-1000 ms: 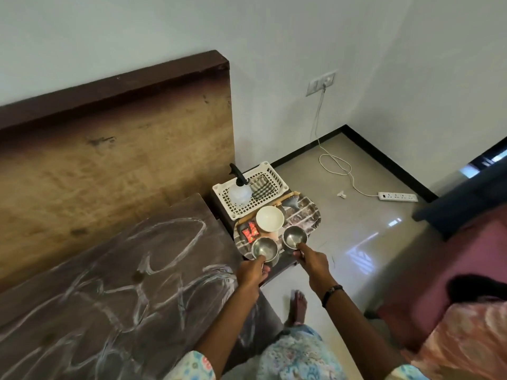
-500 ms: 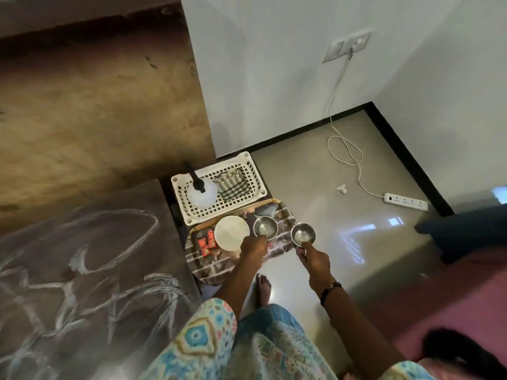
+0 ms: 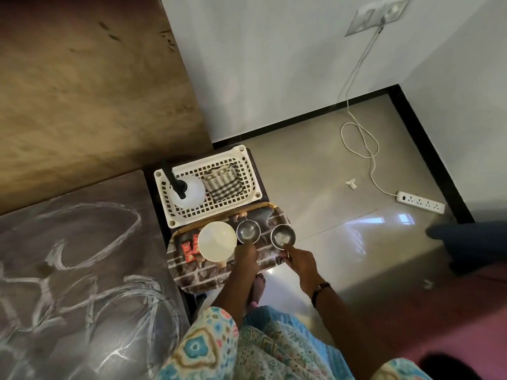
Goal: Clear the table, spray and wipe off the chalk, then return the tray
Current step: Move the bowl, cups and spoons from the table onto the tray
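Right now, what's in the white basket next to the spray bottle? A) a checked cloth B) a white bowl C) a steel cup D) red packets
A: a checked cloth lies in the white basket beside the spray bottle; the cups, packets and bowl sit on the tray.

We see two shiny metal cups point(image 3: 248, 231) on a glossy printed tray point(image 3: 203, 275), a white plastic basket point(image 3: 208, 163) (checked cloth point(image 3: 223, 182) inside), a chalk-smeared dark counter point(image 3: 82, 270), and polished floor point(image 3: 343, 229).
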